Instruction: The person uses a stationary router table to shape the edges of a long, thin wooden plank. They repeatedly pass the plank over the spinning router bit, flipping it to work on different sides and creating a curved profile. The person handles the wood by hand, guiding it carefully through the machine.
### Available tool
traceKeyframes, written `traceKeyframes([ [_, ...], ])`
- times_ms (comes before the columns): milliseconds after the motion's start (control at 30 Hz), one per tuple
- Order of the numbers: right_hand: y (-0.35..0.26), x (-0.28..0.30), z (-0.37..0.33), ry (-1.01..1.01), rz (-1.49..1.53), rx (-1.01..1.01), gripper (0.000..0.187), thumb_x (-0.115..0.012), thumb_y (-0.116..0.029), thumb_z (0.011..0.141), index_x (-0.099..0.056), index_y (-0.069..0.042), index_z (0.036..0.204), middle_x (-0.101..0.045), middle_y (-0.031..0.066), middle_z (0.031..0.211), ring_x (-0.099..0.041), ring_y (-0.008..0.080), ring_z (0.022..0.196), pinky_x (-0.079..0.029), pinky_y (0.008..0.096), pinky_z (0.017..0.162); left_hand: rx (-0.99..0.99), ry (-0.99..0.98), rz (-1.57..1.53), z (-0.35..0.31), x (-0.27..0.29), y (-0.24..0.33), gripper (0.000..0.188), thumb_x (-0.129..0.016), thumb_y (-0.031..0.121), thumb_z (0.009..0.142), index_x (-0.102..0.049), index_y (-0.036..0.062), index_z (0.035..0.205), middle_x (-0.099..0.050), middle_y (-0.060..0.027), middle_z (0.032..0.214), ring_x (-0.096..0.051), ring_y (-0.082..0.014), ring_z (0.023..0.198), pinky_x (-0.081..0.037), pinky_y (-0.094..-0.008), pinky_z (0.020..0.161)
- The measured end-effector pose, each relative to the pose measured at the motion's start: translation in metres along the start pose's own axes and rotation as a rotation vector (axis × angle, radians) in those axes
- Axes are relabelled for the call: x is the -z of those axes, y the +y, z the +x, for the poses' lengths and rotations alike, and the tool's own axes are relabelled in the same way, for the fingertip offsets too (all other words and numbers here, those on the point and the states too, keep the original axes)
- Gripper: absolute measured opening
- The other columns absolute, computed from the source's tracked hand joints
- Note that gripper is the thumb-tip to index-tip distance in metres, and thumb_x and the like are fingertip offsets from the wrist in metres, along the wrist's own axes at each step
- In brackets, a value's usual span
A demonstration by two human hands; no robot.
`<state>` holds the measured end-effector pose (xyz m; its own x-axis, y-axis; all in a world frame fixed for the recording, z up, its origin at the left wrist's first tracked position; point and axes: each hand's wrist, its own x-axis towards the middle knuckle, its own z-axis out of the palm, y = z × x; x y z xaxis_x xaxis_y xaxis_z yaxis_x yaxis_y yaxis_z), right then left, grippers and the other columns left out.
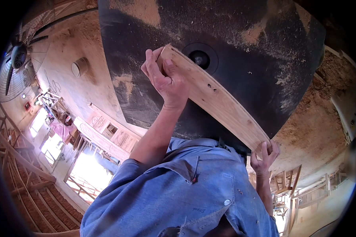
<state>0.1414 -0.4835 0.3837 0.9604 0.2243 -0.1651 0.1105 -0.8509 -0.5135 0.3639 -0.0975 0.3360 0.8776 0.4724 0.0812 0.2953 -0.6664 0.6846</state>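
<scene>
A long pale wooden board (221, 102) with a curved edge and a few dark knots lies slantwise over a black machine table (154, 106). My left hand (168, 81) grips its far left end, thumb on the top face and fingers curled round the end. At the near right end my right hand (265, 157) is closed on the board, beyond the table's near edge. Beside the board's curved edge is a dark round spindle (200, 59) set in a ring in the table. Whether the board touches it I cannot tell.
Sawdust (136, 12) lies in patches on the table, with more heaped on the floor (310, 114) at right. A fan (19, 55) stands at far left, near a round can-like object (80, 67). Carved wooden panels (110, 130) are at left, wooden frames (290, 181) at lower right.
</scene>
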Motion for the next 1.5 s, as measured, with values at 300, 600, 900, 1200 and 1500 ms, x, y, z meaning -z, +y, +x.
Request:
traceKeyframes([
  [300, -0.002, 0.0, 0.001, 0.003, 0.005, -0.005, 0.076, -0.074, -0.001, 0.066, -0.061, -0.004, 0.142, -0.051, 0.0261, 0.147, -0.048, 0.0456, 0.131, -0.043, 0.0582, 0.11, -0.056, 0.02, 0.034, 0.002, -0.004, -0.003, 0.057, -0.056, -0.006, 0.102, -0.038, -0.012, 0.156, -0.067, -0.0174, 0.137, -0.048, -0.0304, 0.126, -0.041, -0.0423, 0.113],
  [600, -0.003, 0.0, 0.002, -0.003, -0.031, 0.017, 0.078, -0.075, -0.002, 0.068, -0.06, -0.003, 0.144, -0.051, 0.0272, 0.149, -0.048, 0.046, 0.131, -0.043, 0.0586, 0.11, -0.034, 0.021, 0.01, 0.004, -0.003, 0.002, 0.042, -0.055, 0.0, 0.106, -0.051, -0.0078, 0.147, -0.062, -0.0169, 0.141, -0.044, -0.0335, 0.137, -0.035, -0.0447, 0.121],
  [900, -0.013, -0.002, 0.008, 0.004, -0.021, -0.036, 0.068, -0.076, -0.005, 0.073, -0.061, -0.008, 0.138, -0.051, 0.0271, 0.147, -0.048, 0.0469, 0.129, -0.045, 0.0568, 0.107, -0.042, 0.009, 0.062, 0.011, -0.003, -0.005, 0.055, -0.056, -0.005, 0.102, -0.04, -0.0124, 0.155, -0.066, -0.0146, 0.138, -0.047, -0.0308, 0.127, -0.038, -0.043, 0.115],
  [1200, -0.019, -0.005, 0.022, 0.03, -0.022, -0.014, 0.069, -0.077, -0.004, 0.073, -0.061, -0.012, 0.14, -0.051, 0.027, 0.147, -0.049, 0.0464, 0.127, -0.046, 0.0574, 0.105, 0.054, -0.023, 0.114, 0.024, 0.002, -0.003, 0.045, -0.052, 0.008, 0.112, -0.046, -0.01, 0.153, -0.043, -0.0207, 0.154, -0.049, -0.0276, 0.143, -0.042, -0.0392, 0.121],
  [1500, -0.027, -0.008, 0.037, 0.05, -0.016, -0.018, 0.066, -0.077, -0.003, 0.073, -0.065, -0.012, 0.137, -0.052, 0.0259, 0.146, -0.049, 0.0457, 0.126, -0.045, 0.0565, 0.106, 0.079, 0.036, 0.039, 0.038, 0.003, 0.0, 0.051, -0.057, 0.006, 0.108, -0.043, -0.0135, 0.153, -0.062, -0.0156, 0.14, -0.047, -0.0297, 0.136, -0.036, -0.0415, 0.121],
])
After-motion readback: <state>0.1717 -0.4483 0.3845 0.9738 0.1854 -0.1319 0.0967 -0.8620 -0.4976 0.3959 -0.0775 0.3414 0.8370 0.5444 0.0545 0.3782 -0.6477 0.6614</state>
